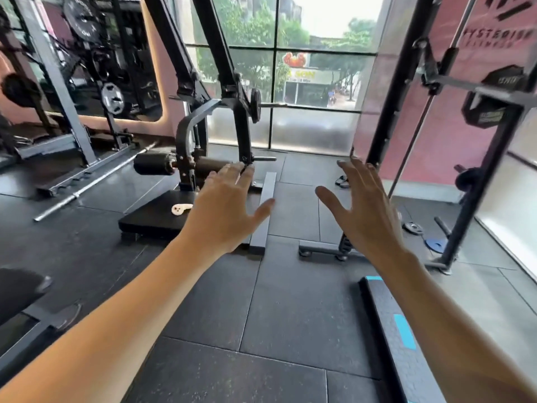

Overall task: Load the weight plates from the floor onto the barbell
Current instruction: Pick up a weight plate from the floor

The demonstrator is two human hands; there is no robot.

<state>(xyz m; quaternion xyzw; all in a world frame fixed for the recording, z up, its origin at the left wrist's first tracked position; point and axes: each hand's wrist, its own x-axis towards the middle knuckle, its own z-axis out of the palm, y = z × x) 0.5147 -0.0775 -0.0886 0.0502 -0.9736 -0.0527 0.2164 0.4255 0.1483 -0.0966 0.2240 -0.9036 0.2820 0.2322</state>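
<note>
i have both arms stretched forward, palms down over the floor point(276, 301). left hand point(223, 210) and right hand point(366, 210) hold nothing, fingers wide. two plates point(412, 227) lie far right.

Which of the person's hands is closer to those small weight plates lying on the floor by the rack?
The right hand. It hovers open just left of the small weight plates on the floor in this view. The left hand, also open, is farther off to the left, over the machine's base.

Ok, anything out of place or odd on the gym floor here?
Mostly loose gear: a bare barbell lies on the floor at left, and two small plates, one dark and one blue, lie by the right rack's base. Both hands are empty.
</note>
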